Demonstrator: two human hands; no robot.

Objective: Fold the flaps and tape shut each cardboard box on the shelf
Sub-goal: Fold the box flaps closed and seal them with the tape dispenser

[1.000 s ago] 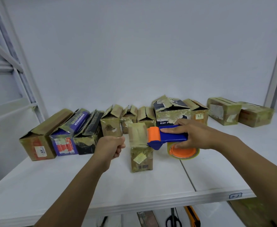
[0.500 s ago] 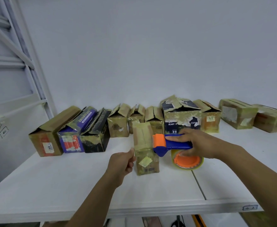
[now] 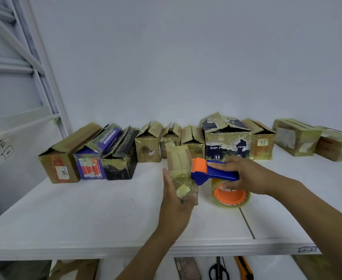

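We are gripping the small box (image 3: pixel 179 160) with the left hand (image 3: pixel 175 201), mid-shelf (image 3: pixel 85 219), just near of the row of boxes (image 3: pixel 148 149). The thumb is lying up its left side and the fingers are curling round its near right corner, fingertips blurred. The right hand (image 3: pixel 249 174) is wrapping the tape dispenser (image 3: pixel 212 172) handle, forefinger stretched along the top. Whether the roller is touching the box is unclear. The scissors (image 3: pixel 218 268) below are cut off.

Bright, even light falls from above; shadows are faint. My view bows at its edges, slightly soft.
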